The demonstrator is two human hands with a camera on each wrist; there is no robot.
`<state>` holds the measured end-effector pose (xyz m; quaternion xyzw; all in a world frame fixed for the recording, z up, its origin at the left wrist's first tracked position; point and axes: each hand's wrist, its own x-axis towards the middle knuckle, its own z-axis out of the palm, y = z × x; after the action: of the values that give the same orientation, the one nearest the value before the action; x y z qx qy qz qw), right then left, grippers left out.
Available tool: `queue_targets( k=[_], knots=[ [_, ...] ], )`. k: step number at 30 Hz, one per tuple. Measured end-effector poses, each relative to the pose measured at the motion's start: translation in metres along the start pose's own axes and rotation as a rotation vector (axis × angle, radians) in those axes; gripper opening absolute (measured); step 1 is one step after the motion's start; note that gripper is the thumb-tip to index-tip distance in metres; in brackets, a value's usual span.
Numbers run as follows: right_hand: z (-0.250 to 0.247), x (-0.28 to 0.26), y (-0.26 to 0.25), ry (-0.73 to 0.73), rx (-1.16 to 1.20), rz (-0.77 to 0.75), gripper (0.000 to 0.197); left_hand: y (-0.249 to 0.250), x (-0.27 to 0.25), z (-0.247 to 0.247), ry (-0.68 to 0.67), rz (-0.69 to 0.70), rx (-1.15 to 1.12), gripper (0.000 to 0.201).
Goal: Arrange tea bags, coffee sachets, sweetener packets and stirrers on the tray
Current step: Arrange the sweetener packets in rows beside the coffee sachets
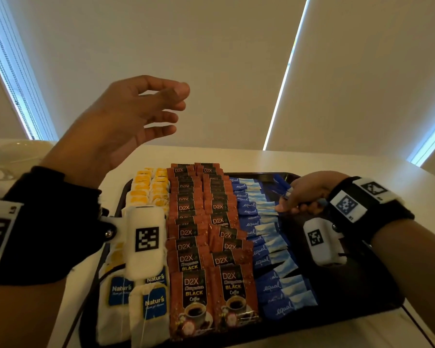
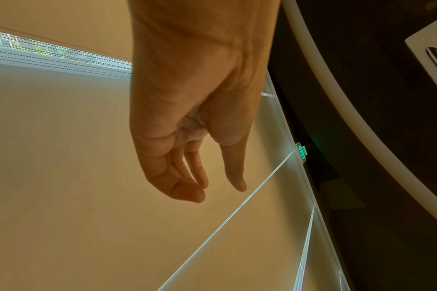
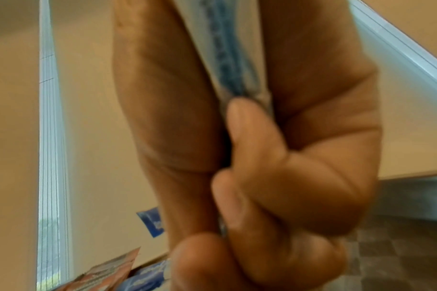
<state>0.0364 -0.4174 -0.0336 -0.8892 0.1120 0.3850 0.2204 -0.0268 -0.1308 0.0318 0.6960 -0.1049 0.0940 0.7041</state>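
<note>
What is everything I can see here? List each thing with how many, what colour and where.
Tray: one, black, on the white table.
Tea bags: many, white with blue or yellow tags, two columns at the tray's left.
Coffee sachets: many, brown, two middle columns.
Sweetener packets: many, blue, column right of the coffee.
Window blinds: cream, behind the table.
Exit sign: one, green, far wall.
Left hand: raised above the table, fingers relaxed, holding nothing.
Right hand: over the tray's right side, gripping thin blue-and-white items, too blurred to identify.
</note>
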Motion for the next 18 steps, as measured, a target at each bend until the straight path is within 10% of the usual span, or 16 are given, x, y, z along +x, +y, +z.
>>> queue_targets(
  k=[12,15,18],
  knots=[
    [-0.002,-0.014,-0.01,0.34,-0.208,-0.062,0.031,-0.003,0.002,0.0,0.004,-0.005,0.056,0.041],
    [0.0,-0.035,-0.016,0.395,-0.021,-0.32,0.029,-0.005,0.003,0.001,-0.025,-0.012,0.102,0.047],
    [0.014,-0.064,-0.034,0.116,0.17,-0.62,0.028,-0.007,0.003,0.006,-0.148,-0.034,0.233,0.055]
  ],
)
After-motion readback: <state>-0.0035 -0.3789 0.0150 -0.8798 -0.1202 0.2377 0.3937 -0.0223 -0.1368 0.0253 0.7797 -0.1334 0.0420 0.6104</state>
